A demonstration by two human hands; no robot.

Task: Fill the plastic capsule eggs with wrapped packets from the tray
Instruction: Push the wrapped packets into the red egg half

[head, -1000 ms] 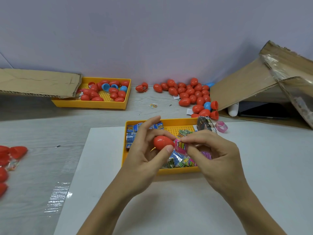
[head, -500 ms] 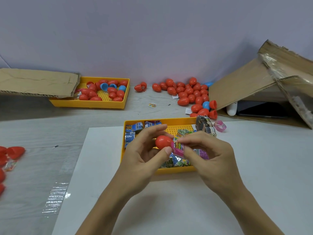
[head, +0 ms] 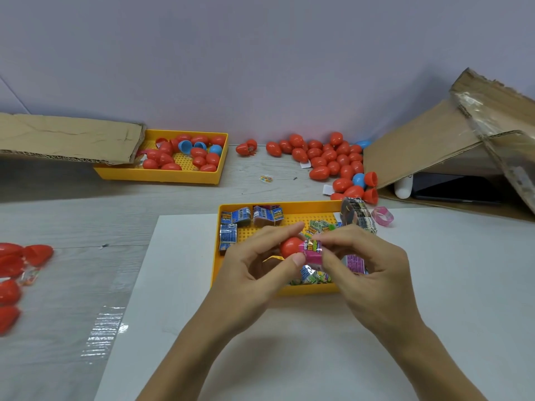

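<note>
At the moment of inspection the left hand [head: 254, 264] held a red egg half [head: 291, 246] pinched between thumb and curled fingers, its mouth apparently turned toward the right hand [head: 367, 267], whose fingertips pinched a pink wrapped packet [head: 312, 251] and pressed it against that mouth — both held just above the yellow tray [head: 215, 267] of packets. Whether the packet had entered the shell could not be told. The egg half appeared light, thin and glossy, so likely slippery and liable to flex or pop out under a hard squeeze; a grip around its widest part, near the rim, looked soundest. The packet appeared light and boxy under a crinkly wrapper, soft at the corners — best taken by its short ends and fed in corner first. More red eggs [head: 327, 160] lay heaped at the wall, well apart, and others sat in a second tray [head: 214, 175].
</note>
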